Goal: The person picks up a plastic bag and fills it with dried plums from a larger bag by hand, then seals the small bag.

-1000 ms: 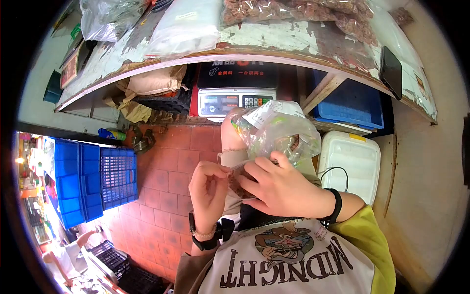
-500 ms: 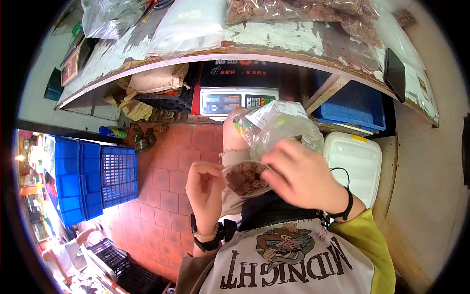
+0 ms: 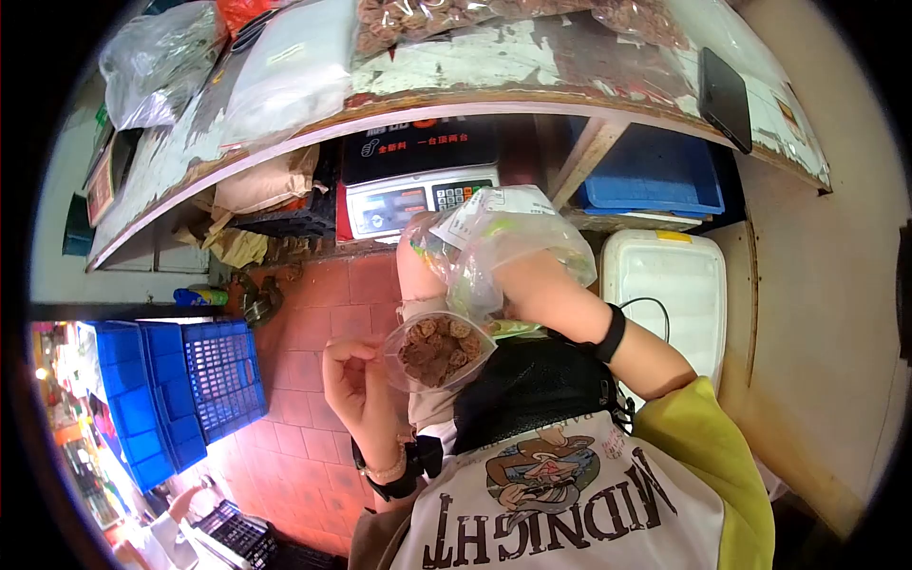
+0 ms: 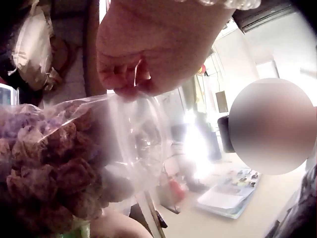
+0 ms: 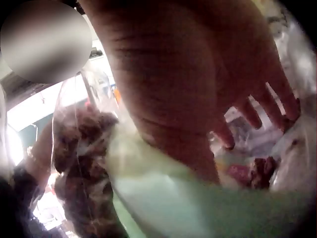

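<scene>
My left hand (image 3: 357,382) pinches the rim of a clear plastic bag (image 3: 397,363), its mouth facing up. Brown, wrinkled dried fruits (image 3: 439,350) fill much of this bag; in the left wrist view they press against its clear side. On the lap lies a larger clear plastic bag (image 3: 540,230) with a white label and green print. My right hand (image 5: 193,84) reaches inside that larger bag, which hides it in the head view. In the right wrist view its fingers are spread and point down, close over a few dark reddish-brown pieces (image 5: 262,171).
A peeling white shelf (image 3: 532,66) spans the front, bearing packed bags of dried fruit (image 3: 427,21) and a phone (image 3: 725,100). Beneath it sit a scale (image 3: 418,195) and a blue tray (image 3: 655,176). A white lidded box (image 3: 665,285) stands at right, blue crates (image 3: 171,389) at left.
My right hand has left the small bag and gone into the larger bag. The left hand still holds the small bag, whose mouth now shows wide. The head view has shifted slightly.
</scene>
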`<state>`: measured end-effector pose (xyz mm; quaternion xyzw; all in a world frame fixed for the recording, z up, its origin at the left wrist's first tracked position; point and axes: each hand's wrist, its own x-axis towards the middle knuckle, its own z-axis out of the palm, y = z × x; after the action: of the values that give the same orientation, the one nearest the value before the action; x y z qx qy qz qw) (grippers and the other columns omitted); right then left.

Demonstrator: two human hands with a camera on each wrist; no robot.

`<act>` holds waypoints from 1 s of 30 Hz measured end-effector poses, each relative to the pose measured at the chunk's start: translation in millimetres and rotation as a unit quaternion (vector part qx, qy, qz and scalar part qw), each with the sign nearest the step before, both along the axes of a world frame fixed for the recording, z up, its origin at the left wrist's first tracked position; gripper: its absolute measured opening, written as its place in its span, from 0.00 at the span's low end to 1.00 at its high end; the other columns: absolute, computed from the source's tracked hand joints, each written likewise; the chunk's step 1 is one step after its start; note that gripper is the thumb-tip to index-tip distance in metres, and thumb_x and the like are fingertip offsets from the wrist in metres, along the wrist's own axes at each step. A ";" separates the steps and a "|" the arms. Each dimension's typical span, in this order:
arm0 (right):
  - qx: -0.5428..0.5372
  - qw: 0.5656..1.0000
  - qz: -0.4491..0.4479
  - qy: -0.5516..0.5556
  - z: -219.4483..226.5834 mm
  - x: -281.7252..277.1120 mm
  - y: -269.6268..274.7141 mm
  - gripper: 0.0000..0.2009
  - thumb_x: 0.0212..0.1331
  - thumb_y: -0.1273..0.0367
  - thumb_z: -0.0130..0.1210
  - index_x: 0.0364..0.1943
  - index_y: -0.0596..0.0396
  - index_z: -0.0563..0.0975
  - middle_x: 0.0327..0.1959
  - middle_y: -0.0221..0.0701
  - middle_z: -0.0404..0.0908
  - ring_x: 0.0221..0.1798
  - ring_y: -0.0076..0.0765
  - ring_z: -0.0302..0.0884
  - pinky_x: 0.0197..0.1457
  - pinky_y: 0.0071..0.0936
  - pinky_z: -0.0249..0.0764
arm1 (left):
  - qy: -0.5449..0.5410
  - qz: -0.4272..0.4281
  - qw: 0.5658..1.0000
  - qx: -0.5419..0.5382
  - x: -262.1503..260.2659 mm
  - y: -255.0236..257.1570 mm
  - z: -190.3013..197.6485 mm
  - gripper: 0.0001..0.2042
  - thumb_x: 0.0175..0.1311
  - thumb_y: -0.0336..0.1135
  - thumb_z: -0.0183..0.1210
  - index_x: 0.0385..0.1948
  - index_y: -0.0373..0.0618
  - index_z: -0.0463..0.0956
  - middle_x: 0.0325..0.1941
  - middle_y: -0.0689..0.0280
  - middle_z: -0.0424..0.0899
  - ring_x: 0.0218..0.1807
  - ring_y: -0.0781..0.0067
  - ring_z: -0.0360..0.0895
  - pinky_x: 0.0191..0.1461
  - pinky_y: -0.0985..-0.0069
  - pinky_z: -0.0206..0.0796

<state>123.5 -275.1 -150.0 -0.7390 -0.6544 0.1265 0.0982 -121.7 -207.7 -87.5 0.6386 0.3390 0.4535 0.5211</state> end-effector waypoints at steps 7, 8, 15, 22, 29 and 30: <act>-0.016 1.000 -0.009 0.008 -8.5 -16.0 22.4 0.22 0.38 0.65 0.69 0.43 0.53 0.82 0.42 0.42 0.83 0.49 0.49 0.80 0.54 0.41 0.74 | 0.011 -0.002 0.999 -0.034 -3.9 0.6 3.3 0.07 0.63 0.15 0.49 0.36 0.39 0.68 0.41 0.65 0.74 0.38 0.83 0.70 0.43 0.86 0.63; -0.017 1.000 -0.010 0.008 -11.9 -16.0 20.4 0.22 0.38 0.65 0.69 0.43 0.53 0.82 0.42 0.42 0.83 0.49 0.49 0.80 0.54 0.41 0.74 | 0.005 0.000 0.999 -0.037 -3.9 0.7 2.7 0.07 0.64 0.15 0.49 0.36 0.39 0.68 0.41 0.65 0.74 0.37 0.84 0.69 0.42 0.86 0.62; 0.089 0.989 0.115 -0.023 -50.6 -8.5 -2.2 0.18 0.45 0.74 0.61 0.44 0.64 0.79 0.40 0.47 0.81 0.47 0.54 0.79 0.52 0.43 0.73 | 0.005 0.005 0.999 -0.041 -1.2 -0.3 4.7 0.06 0.64 0.16 0.49 0.36 0.40 0.69 0.41 0.67 0.74 0.34 0.86 0.65 0.36 0.88 0.58; 0.093 0.986 0.130 -0.040 -69.9 -10.8 -8.7 0.07 0.48 0.72 0.56 0.32 0.54 0.80 0.38 0.39 0.80 0.37 0.45 0.82 0.42 0.40 0.77 | 0.014 0.006 1.000 -0.005 -0.8 2.1 -1.5 0.04 0.66 0.19 0.51 0.36 0.40 0.68 0.41 0.63 0.74 0.28 0.84 0.66 0.31 0.86 0.61; 0.152 0.979 0.133 -0.017 -64.5 -11.5 -8.0 0.05 0.50 0.72 0.55 0.31 0.55 0.79 0.35 0.39 0.79 0.34 0.45 0.82 0.40 0.40 0.78 | 0.006 0.001 1.000 -0.016 -1.1 1.5 -0.6 0.04 0.66 0.19 0.51 0.36 0.40 0.69 0.41 0.62 0.74 0.28 0.83 0.66 0.32 0.86 0.61; 0.147 0.981 0.125 0.003 -66.2 -11.1 -7.9 0.05 0.50 0.72 0.55 0.30 0.56 0.79 0.33 0.40 0.79 0.34 0.46 0.82 0.40 0.40 0.78 | 0.007 0.003 1.000 -0.016 -0.9 1.4 -0.3 0.04 0.66 0.19 0.52 0.36 0.40 0.69 0.41 0.62 0.74 0.29 0.83 0.66 0.32 0.86 0.61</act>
<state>112.3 -283.0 -216.2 -0.6284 -0.7529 0.0424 0.1909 -122.7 -206.4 -87.8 0.6322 0.3514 0.4451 0.5280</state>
